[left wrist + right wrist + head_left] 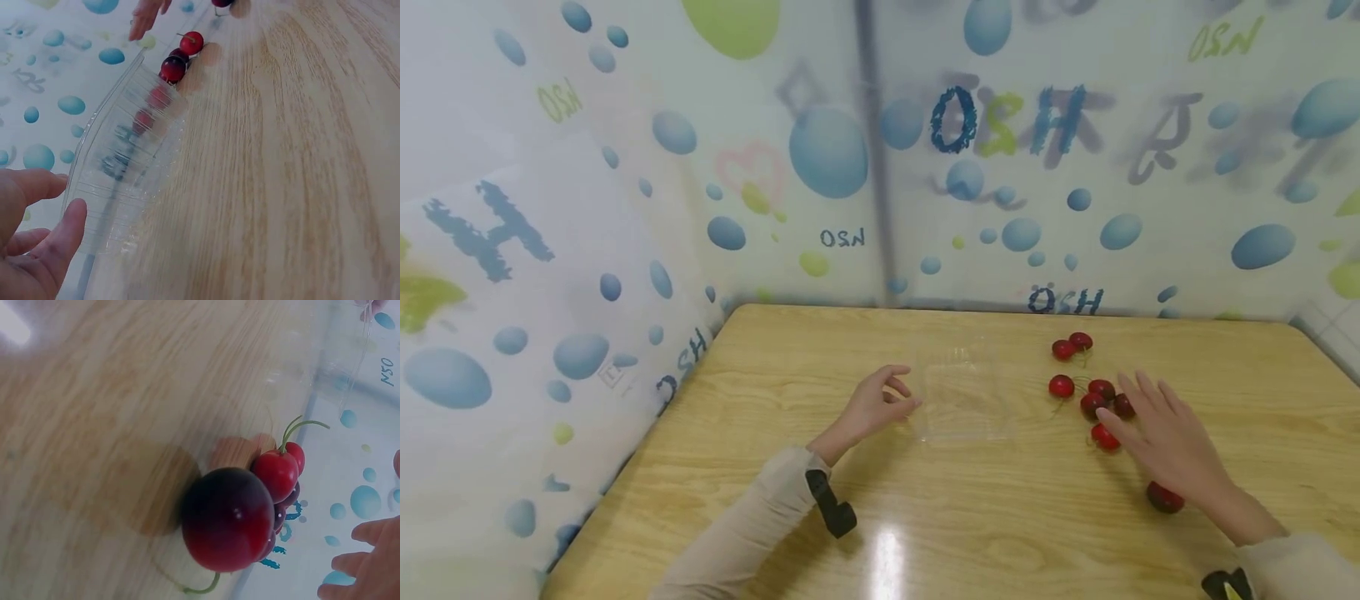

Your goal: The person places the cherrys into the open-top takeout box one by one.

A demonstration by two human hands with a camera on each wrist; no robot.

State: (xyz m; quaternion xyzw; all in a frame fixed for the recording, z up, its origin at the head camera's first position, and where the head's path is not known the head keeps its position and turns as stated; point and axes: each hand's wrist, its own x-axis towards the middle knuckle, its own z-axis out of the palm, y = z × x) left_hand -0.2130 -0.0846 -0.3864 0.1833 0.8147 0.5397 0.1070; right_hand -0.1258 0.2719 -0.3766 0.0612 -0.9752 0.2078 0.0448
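A clear plastic box point(961, 402) stands on the table, uncovered. Beside its left edge is my left hand point(874, 408), thumb and fingers apart; the left wrist view has the fingertips right at the rim point(74, 169), though whether they touch it I cannot tell. My right hand point(1176, 446) hovers with fingers spread at the right side of a loose group of red cherries point(1094, 406), holding nothing that I can see. A darker cherry point(1165, 497) lies under its wrist side and looms large, stem down, in the right wrist view point(228, 519).
Two cherries point(1072, 345) lie farther back, stems toward the front. The wooden table point(1000, 525) meets a patterned curtain point(925, 208) at its back edge, and another patterned sheet point(550, 375) hangs along the left side.
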